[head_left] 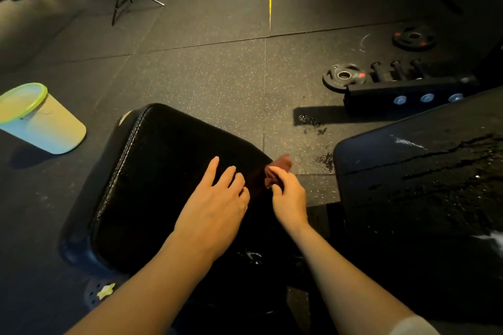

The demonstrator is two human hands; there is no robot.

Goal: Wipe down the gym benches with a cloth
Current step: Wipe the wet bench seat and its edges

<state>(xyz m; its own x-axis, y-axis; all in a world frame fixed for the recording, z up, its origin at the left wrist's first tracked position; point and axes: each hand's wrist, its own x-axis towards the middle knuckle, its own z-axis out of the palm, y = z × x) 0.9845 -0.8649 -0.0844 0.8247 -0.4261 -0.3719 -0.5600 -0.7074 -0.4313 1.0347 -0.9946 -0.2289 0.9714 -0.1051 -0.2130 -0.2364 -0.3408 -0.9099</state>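
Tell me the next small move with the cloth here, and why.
Probably spread the cloth flat on the bench pad: the right hand pinches it bunched at the pad's edge, while the left hand rests flat alongside, ready to smooth it.

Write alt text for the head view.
A person's right hand pinches a reddish-brown cloth at the edge of a black padded gym bench while the left hand rests flat on it. A second, wet black bench pad lies to the right.
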